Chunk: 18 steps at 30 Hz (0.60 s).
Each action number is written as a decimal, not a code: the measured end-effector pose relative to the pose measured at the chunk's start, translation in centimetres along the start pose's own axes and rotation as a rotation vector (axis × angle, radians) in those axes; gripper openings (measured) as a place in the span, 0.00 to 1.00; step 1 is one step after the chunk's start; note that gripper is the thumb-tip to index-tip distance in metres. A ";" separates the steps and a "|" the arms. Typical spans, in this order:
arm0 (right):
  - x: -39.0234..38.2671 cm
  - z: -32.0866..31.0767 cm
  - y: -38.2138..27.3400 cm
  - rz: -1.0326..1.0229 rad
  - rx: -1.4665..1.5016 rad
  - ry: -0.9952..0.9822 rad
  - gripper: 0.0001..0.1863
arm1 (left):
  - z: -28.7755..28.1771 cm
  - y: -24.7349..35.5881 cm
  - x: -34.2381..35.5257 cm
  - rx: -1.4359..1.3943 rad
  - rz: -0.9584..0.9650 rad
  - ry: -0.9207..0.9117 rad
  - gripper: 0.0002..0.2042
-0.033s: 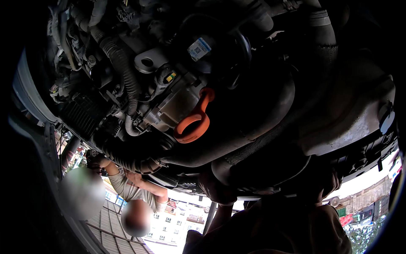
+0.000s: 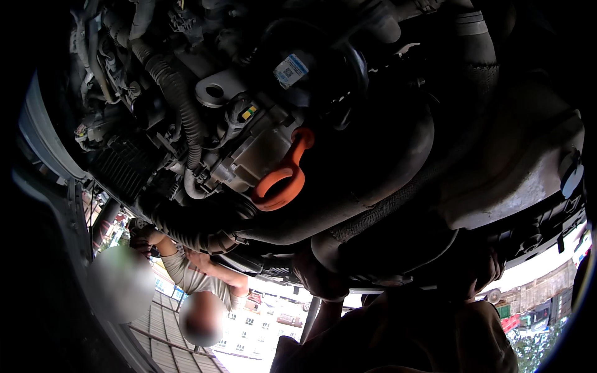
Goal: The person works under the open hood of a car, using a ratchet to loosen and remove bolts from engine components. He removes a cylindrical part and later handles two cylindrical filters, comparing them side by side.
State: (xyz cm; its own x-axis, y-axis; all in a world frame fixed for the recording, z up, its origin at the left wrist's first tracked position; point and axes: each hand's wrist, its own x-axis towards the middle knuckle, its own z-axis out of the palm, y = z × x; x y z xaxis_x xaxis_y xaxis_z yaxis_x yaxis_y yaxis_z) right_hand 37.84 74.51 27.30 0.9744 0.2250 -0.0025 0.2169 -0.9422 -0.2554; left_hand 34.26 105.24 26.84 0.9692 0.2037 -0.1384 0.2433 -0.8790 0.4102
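Note:
In deep shadow, my left hand (image 2: 318, 281) lies at the front edge of the car's engine bay, below a thick dark hose (image 2: 298, 231). Its fingers look curled over the edge, though the fingertips are hidden. Farther right, my right hand (image 2: 487, 275) also has bent fingers on the dark front edge (image 2: 423, 285). No tool shows in either hand. An orange loop-handled dipstick (image 2: 281, 188) stands out among the engine parts above my left hand, with no hand touching it.
Ribbed hoses (image 2: 177, 93) and a metal bracket with a hole (image 2: 219, 89) sit at the upper left. A pale, stained moulded part (image 2: 491, 202) is on the right. At the lower left, another person (image 2: 205, 280) reaches toward the engine bay's edge, beside a second blurred head (image 2: 121, 285).

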 end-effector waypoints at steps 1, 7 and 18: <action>-0.2 0.2 0.6 -0.004 0.015 0.013 0.23 | 0.2 0.0 -0.1 0.006 0.000 0.011 0.17; 0.8 0.0 2.0 -0.065 0.060 -0.014 0.22 | -3.0 -1.1 4.6 0.021 -0.091 0.303 0.15; 7.1 2.8 4.6 -0.287 0.166 -0.049 0.21 | -5.7 5.2 32.7 0.511 0.797 -0.191 0.20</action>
State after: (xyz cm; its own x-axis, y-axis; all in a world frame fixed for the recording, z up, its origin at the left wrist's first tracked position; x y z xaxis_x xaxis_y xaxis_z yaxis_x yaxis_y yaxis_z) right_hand 45.58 72.44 23.44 0.8699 0.4909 0.0471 0.4657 -0.7863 -0.4060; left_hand 67.41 109.77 29.59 0.8090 -0.5678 -0.1521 -0.5730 -0.8195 0.0111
